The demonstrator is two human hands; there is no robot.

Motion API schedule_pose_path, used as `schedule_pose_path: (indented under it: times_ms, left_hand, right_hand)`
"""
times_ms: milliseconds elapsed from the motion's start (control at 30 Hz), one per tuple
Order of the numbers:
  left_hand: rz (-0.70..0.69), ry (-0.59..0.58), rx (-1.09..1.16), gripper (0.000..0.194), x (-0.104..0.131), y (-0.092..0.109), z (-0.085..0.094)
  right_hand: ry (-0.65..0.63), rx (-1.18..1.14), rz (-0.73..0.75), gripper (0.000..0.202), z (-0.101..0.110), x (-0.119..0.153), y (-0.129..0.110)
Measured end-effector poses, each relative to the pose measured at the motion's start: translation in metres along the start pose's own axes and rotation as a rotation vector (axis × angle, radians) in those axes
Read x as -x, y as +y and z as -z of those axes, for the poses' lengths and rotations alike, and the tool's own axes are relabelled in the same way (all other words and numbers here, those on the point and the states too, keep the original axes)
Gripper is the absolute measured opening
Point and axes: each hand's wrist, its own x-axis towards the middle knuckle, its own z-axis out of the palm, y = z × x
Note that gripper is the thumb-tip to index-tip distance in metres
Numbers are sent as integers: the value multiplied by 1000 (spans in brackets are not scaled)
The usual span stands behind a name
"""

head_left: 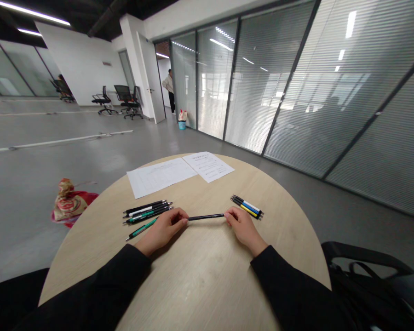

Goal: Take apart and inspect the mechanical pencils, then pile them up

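- A blinds-lined glass partition [255, 82] is seen beyond a round wooden desk [193, 280], on which the black pen [206, 217] is handled near the middle.
- Two printed sheets of paper, one wide [162, 177] and one narrower [209, 166], are laid side by side at the far edge, well apart from both hands.
- The black pen's left end is pinched between thumb and fingers of the left hand [163, 231]; its right end is grasped by the fingertips of the right hand [242, 226]. Whether the pen is raised or rested on the wood cannot be told.
- A bundle of pens [147, 211], black, white and green, is laid beyond the left hand, with a loose green pen [141, 229] just beside that hand.
- Three pens with white, blue and yellow barrels [247, 207] are lined up just beyond the right hand.
- At the pen's slim ends, a light, even pinch is best used, with both wrists steadied and the shaft kept straight; if pulled or twisted unevenly, it could be slipped loose. The left forearm is best kept off the green pen, which could be rolled by a nudge.
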Motion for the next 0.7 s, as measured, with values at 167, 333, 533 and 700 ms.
schedule_pose_path:
  times_ms: [167,333,533,700]
  left_hand:
    - [6,1,-9,23,0,2,0]
    - [2,-4,-15,22,1,3,1]
    - [-4,-3,-4,22,1,-1,0]
    - [-1,-9,-12,23,0,0,0]
  right_hand:
    - [1,12,-6,24,0,-1,1]
    - [-3,19,-6,25,0,-1,0]
    - [-5,9,-12,25,0,0,0]
    - [-4,12,-16,26,0,0,-1]
